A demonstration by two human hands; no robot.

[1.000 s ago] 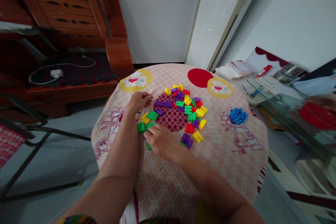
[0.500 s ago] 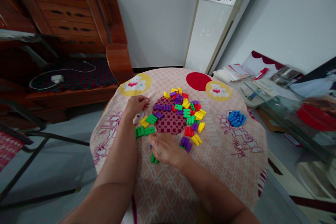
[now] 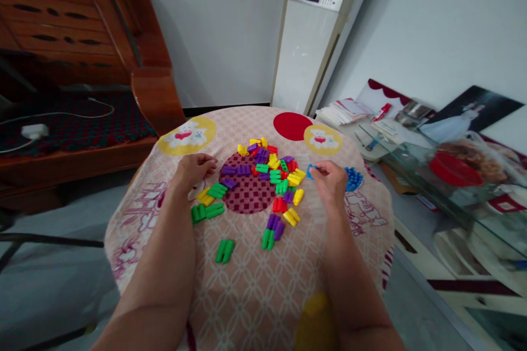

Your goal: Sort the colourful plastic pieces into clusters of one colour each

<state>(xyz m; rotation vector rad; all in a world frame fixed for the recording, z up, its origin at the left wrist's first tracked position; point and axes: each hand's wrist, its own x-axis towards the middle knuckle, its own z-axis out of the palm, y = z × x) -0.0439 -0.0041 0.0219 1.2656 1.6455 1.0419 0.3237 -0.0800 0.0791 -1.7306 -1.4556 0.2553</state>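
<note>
Pinching a small blue plastic block point(image 3: 309, 172) on the right side.
The right hand point(image 3: 331, 178) holds it in its fingertips, left of the blue plastic pile point(image 3: 354, 180). The left hand point(image 3: 193, 170) curls its fingers; I cannot tell if it's holding anything.

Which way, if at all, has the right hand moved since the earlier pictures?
Yes: the right hand moved right and forward, from the near side of the maroon checked circle to its right.
</note>
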